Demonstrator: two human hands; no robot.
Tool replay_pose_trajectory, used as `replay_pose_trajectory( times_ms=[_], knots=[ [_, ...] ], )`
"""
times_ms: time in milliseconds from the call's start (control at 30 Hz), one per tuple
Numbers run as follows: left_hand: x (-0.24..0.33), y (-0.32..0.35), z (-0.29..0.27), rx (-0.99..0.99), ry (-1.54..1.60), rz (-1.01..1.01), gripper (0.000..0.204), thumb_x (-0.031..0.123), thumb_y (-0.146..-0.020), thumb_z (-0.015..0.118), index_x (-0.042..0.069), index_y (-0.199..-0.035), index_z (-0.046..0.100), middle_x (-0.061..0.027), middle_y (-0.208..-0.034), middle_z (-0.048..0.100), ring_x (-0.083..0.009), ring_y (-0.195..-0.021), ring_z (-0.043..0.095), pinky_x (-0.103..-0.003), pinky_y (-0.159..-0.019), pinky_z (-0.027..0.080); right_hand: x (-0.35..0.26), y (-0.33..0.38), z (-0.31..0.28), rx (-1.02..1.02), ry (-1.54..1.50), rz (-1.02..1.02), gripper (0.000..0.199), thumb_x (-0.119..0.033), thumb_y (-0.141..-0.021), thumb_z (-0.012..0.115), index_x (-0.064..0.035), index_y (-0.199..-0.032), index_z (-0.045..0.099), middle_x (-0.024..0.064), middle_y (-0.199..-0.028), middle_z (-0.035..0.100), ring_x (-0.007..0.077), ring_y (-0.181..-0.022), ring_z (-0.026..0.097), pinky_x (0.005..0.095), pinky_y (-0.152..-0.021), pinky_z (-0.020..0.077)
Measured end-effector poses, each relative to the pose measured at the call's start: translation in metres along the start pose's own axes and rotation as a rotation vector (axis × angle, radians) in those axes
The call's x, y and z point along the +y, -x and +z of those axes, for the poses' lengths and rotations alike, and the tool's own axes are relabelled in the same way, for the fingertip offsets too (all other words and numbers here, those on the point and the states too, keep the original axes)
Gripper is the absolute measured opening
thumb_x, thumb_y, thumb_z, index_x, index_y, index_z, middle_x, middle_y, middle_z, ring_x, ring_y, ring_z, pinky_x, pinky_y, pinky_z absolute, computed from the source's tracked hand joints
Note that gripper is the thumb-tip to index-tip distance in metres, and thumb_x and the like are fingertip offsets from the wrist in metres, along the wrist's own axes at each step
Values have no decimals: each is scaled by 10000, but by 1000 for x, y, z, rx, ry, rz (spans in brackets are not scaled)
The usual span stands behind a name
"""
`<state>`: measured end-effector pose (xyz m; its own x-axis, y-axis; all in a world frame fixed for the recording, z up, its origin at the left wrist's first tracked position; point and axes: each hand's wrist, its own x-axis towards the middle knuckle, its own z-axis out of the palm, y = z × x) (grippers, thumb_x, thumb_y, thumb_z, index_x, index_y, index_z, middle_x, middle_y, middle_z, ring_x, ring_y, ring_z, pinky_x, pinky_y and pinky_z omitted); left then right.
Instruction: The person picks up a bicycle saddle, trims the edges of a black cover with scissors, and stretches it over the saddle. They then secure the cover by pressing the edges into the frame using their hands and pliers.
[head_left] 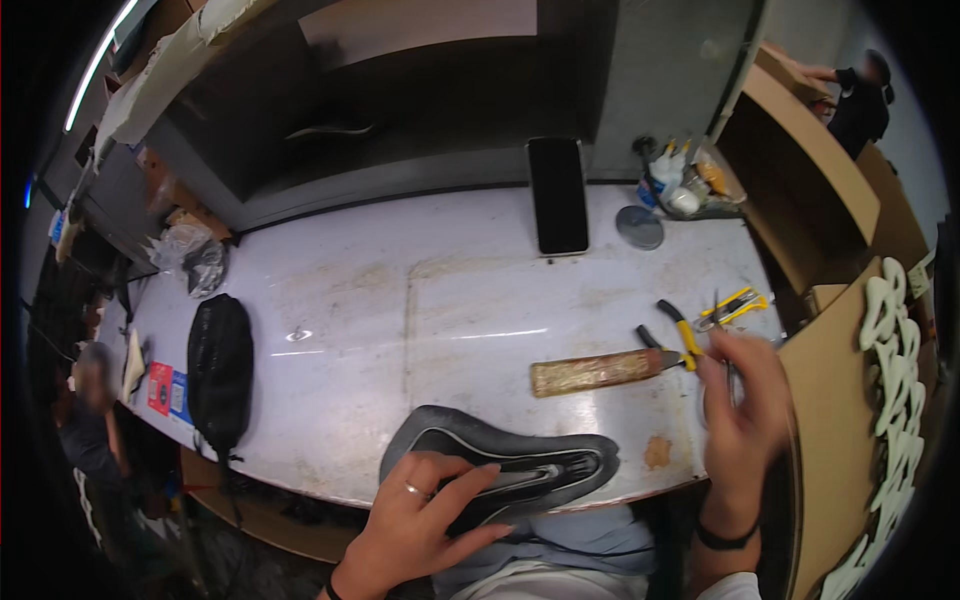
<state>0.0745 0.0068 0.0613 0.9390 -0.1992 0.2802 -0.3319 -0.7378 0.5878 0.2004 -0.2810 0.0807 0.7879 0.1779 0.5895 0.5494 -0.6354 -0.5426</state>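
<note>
A black bicycle saddle (420,425) lies at the near edge of the table, its long narrow recess facing up. My left hand (415,510), with a ring on one finger, rests over the saddle's wide end and holds it, thumb at the near edge. To the right, my right hand (745,400) is raised above the table with its fingers curled together. Whatever is between those fingers is too blurred to make out. Close by it lie yellow-and-black pliers (682,325), a yellow utility knife (738,306) and a tool with a brown, tape-wrapped handle (595,372).
A phone (558,195) leans at the back beside a grey round lid (640,228) and bagged supplies (685,185). At left lie a black pouch (220,365) and crumpled plastic (195,255). Cardboard with white curved pieces (890,370) stands right. Two people are farther off.
</note>
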Motion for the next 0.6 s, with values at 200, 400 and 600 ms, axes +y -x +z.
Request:
replay_pose_trajectory(
  times_ms=[200, 400, 600],
  knots=[
    [-5, -13, 23, -94, -91, 87, 617, 272, -758, 891, 0, -1262, 664, -139, -1095, 610, -306, -911, 593, -398, -786, 522, 73, -5, 36, -279, 275, 160, 397, -3, -932, 654, 52, -1320, 584, 262, -1242, 635, 446, -1158, 610, 451, -1006, 493],
    [-11, -12, 40, -53, -24, 105, 603, 277, -735, 922, 11, -1224, 690, -124, -1065, 613, -299, -872, 617, -394, -739, 549, 94, -10, 41, -295, 398, 186, 366, 3, -915, 662, 55, -1274, 611, 239, -1085, 639, 444, -1024, 612, 476, -909, 507],
    [2, -10, 49, -39, 30, 78, 590, 259, -733, 924, 9, -1217, 697, -123, -1054, 616, -277, -865, 629, -374, -705, 554, 39, -4, -3, -15, 136, 305, 206, 16, -884, 736, 83, -1063, 657, 149, -1027, 647, 261, -906, 637, 331, -847, 508]
  ],
)
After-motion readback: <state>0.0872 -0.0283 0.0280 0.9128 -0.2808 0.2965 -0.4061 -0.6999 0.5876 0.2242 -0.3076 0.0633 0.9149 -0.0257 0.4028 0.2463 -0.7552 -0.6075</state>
